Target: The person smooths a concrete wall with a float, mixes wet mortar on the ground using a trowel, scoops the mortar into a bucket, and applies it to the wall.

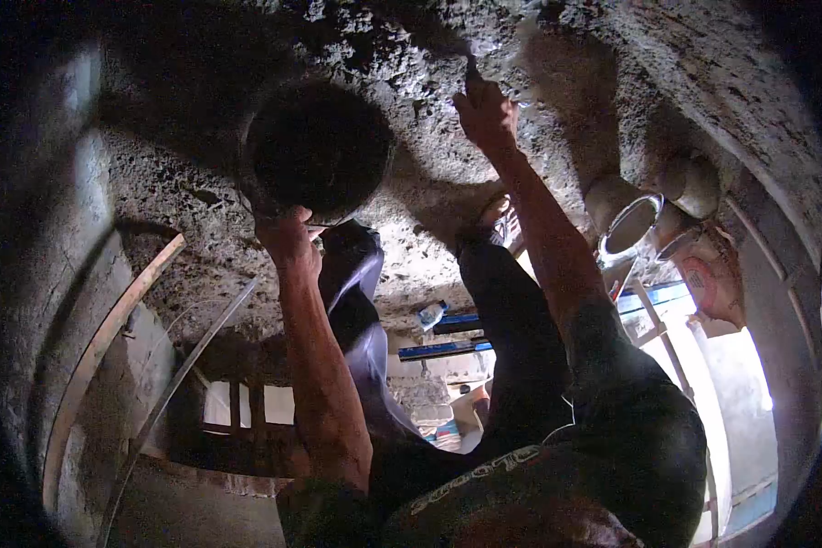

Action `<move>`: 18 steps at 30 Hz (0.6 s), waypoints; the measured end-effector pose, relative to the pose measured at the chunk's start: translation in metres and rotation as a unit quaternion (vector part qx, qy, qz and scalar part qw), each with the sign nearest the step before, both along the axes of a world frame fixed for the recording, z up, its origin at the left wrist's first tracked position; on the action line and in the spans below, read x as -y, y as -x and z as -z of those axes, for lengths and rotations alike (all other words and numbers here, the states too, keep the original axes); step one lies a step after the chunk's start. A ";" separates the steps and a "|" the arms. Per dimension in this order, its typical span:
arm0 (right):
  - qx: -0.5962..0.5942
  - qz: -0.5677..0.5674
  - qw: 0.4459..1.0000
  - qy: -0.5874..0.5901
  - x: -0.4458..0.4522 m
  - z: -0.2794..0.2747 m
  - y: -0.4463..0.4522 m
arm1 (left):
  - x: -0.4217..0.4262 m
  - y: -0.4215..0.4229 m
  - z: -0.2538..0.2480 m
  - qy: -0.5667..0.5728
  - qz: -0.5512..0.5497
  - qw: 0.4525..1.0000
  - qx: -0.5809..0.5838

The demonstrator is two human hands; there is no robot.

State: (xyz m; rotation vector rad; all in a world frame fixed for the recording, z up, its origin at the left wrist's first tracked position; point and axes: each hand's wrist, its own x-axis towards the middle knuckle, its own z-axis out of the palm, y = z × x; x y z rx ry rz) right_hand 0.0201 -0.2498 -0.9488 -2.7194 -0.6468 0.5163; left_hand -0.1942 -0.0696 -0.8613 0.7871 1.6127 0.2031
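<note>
One bucket (318, 146) in left hand (289, 239) — one tool (472, 68) in right hand (489, 117)

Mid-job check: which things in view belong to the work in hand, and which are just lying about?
In use:
- dark round container, held by the left hand
- hand tool, exact kind unclear, gripped in the right hand

Apparently lying about:
- white-rimmed bucket
- blue bars
- long wooden strip
</note>
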 end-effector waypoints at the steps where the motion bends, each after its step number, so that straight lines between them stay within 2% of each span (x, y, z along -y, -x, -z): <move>1: 0.001 -0.004 1.000 0.001 0.002 -0.017 0.002 | 0.000 -0.001 0.002 0.009 0.000 1.000 -0.016; 3: -0.062 -0.011 0.996 -0.067 0.007 -0.048 0.015 | 0.003 0.018 0.022 0.014 0.001 0.999 -0.045; 4: -0.024 -0.100 0.995 0.005 0.007 -0.056 0.021 | 0.010 0.045 0.055 0.051 0.003 0.998 -0.041; 5: 0.017 -0.186 0.980 0.073 0.005 -0.064 0.028 | 0.007 0.052 0.044 0.066 0.004 0.997 -0.043; 6: -0.025 -0.205 0.977 0.056 -0.004 -0.098 0.023 | 0.005 0.058 0.032 0.081 0.005 0.996 -0.044; 7: -0.066 -0.221 0.972 0.041 -0.010 -0.135 0.017 | 0.006 0.030 -0.010 0.055 0.007 0.998 -0.039; 8: -0.040 -0.272 0.961 0.018 -0.001 -0.142 0.012 | 0.011 0.019 -0.034 0.042 0.010 0.999 -0.033; 9: -0.037 -0.270 0.962 0.016 0.007 -0.158 0.004 | 0.015 0.009 -0.057 0.029 0.012 0.999 -0.027; 11: -0.074 -0.272 0.959 -0.013 0.011 -0.199 -0.013 | 0.015 0.000 -0.086 0.074 0.079 0.993 -0.040; 12: 0.026 -0.335 0.941 -0.039 0.014 -0.229 -0.027 | 0.021 -0.007 -0.107 0.020 0.099 0.995 -0.016; 13: -0.078 -0.320 0.943 -0.045 0.014 -0.255 -0.044 | 0.026 -0.016 -0.131 -0.034 0.119 0.992 0.008; 14: -0.179 -0.293 0.938 -0.046 0.014 -0.280 -0.061 | 0.033 -0.022 -0.161 -0.042 0.113 0.992 0.025; 16: -0.396 -0.149 0.904 -0.057 0.006 -0.325 -0.077 | 0.045 -0.034 -0.210 -0.063 0.120 0.987 0.086; 17: -0.201 -0.323 0.923 -0.054 0.005 -0.329 -0.085 | 0.052 -0.038 -0.226 -0.068 0.129 0.985 0.089; 18: -0.100 -0.402 0.909 -0.050 0.002 -0.346 -0.083 | 0.059 -0.041 -0.240 -0.053 0.116 0.989 0.079</move>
